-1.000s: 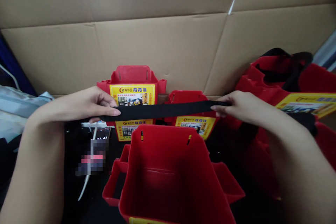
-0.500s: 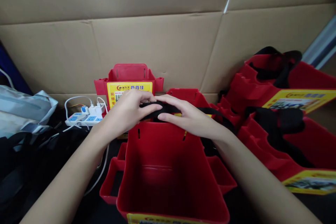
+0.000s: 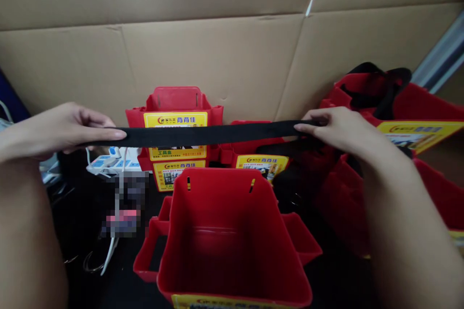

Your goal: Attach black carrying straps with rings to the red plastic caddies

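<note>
A black webbing strap (image 3: 206,136) is stretched nearly level across the view, above a red plastic tool box (image 3: 232,251). My left hand (image 3: 72,130) pinches it at the left, thumb along its front. At the right, my right hand (image 3: 333,128) pinches the strap between thumb and fingers. The tool box stands open upward with nothing seen inside. Two narrow slots show in its tall back wall, and side pockets stick out left and right. The strap is apart from the box.
Behind stand stacked red boxes with yellow labels (image 3: 176,120) and another labelled box (image 3: 263,166). More red boxes with black straps (image 3: 384,96) are at the right. A white power strip (image 3: 112,166) with cables lies left. A cardboard wall (image 3: 217,63) closes off the back.
My hands were close together over the box's back edge, on the bunched strap. They have moved far apart to left and right, and the strap is now drawn out straight between them.
</note>
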### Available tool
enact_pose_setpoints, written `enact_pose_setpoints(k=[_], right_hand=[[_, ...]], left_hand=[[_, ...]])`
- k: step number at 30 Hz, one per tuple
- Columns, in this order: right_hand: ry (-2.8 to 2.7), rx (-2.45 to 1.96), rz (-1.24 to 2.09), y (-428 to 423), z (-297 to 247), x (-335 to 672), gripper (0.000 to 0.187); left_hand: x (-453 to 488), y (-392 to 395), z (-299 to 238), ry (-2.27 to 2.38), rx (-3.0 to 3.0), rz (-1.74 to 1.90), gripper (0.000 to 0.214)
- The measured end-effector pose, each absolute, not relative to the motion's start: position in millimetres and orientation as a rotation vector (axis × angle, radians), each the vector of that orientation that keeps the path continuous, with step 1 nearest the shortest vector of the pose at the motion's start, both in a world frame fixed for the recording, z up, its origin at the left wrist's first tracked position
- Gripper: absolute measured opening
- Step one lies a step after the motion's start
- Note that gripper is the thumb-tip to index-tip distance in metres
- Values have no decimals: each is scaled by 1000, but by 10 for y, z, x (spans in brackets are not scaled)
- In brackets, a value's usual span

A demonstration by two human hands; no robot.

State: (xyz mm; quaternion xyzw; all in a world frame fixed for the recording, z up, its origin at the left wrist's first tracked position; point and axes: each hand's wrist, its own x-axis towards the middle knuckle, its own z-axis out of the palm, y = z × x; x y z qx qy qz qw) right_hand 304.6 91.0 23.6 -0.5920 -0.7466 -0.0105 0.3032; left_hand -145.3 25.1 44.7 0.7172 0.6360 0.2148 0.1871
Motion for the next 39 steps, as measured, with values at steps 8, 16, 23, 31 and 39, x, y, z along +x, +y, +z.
enact_pose_setpoints(k=[8, 16, 23, 31, 39], right_hand=[[-2176, -838, 341, 385, 173, 2012, 47], [-2154, -1181, 24, 478, 191, 2247, 33], [-2031, -1643, -196, 654, 292, 2832, 31], [-2273, -765, 677, 566, 27, 1987, 38], [-2234, -805, 758, 768, -119, 2097, 26]], left_hand=[[-268, 153, 301, 1347, 2546, 1206, 25], [-362, 268, 261, 1406, 2602, 1065, 27], [-672, 319, 329, 1544, 2464, 919, 28], [72, 434, 15, 1294, 2627, 1047, 18], [-12, 397, 10, 1164, 2522, 844, 18]])
